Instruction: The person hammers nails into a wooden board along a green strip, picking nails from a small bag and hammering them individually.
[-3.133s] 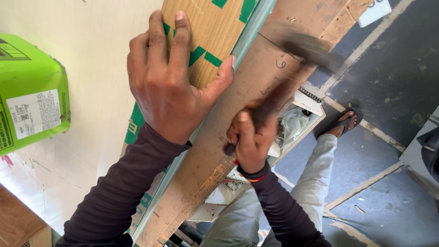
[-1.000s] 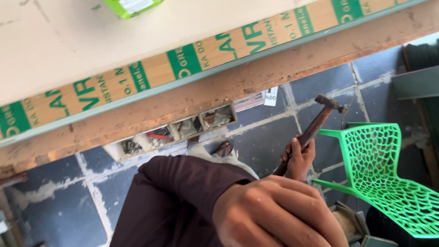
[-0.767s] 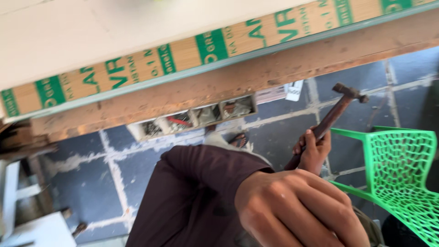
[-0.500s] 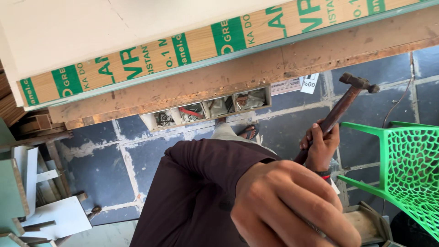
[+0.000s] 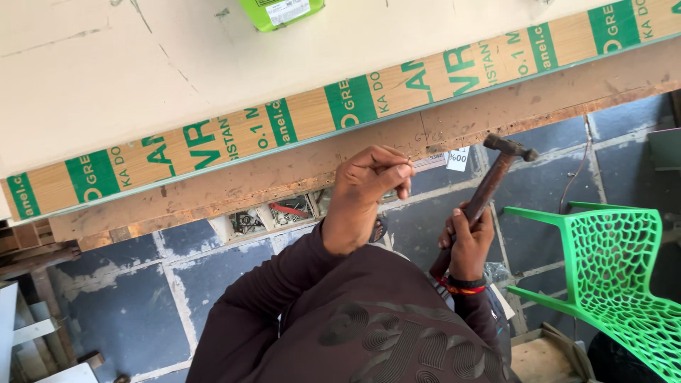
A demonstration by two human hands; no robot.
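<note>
Fingertips of the left hand [image 5: 365,195] pinch something too small to identify against the wooden edge [image 5: 298,167]; right hand [image 5: 467,237] grasps a hammer [image 5: 489,188]. Green container [image 5: 282,10] is cut off above.

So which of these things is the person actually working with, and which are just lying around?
In use:
- hammer, gripped by the right hand
- wooden strip, where the left hand pinches something too small to make out
- laminate board lying along it

Lying about:
- green chair
- green bottle
- tray of small hardware
- wood scraps
</note>
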